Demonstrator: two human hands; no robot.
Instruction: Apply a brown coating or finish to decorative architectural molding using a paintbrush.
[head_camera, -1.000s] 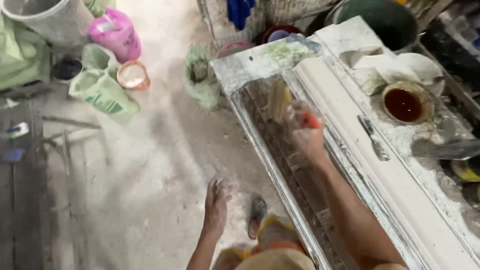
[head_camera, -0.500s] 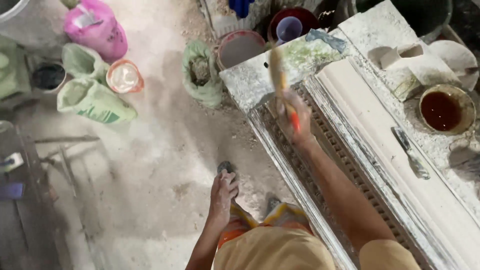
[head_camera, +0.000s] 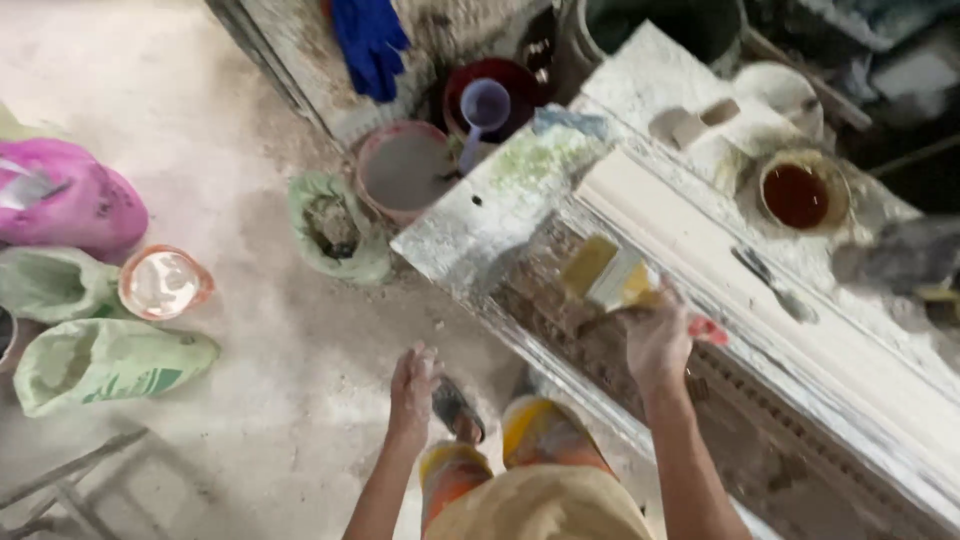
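Note:
My right hand (head_camera: 658, 338) grips a wide paintbrush (head_camera: 610, 275) with pale bristles and a red handle, its bristles over the near end of a long brown trough-shaped mould (head_camera: 560, 310). A long white plaster moulding (head_camera: 720, 270) lies just beyond it on the dusty workbench. My left hand (head_camera: 412, 385) hangs free beside the bench above the floor, fingers loosely spread and holding nothing. My legs in orange shorts and sandalled feet show below.
A bowl of dark brown liquid (head_camera: 797, 194) and a metal trowel (head_camera: 770, 285) sit on the bench. On the floor stand a grey-filled bucket (head_camera: 400, 170), a red basin with a purple scoop (head_camera: 485, 105), green sacks (head_camera: 105, 362), a pink sack (head_camera: 65, 200) and an orange tub (head_camera: 160, 283). A blue glove (head_camera: 368, 40) hangs at the top.
My right hand has swung the brush from pointing up and away to lying low across the mould's near end. My left hand has stayed hanging beside the bench.

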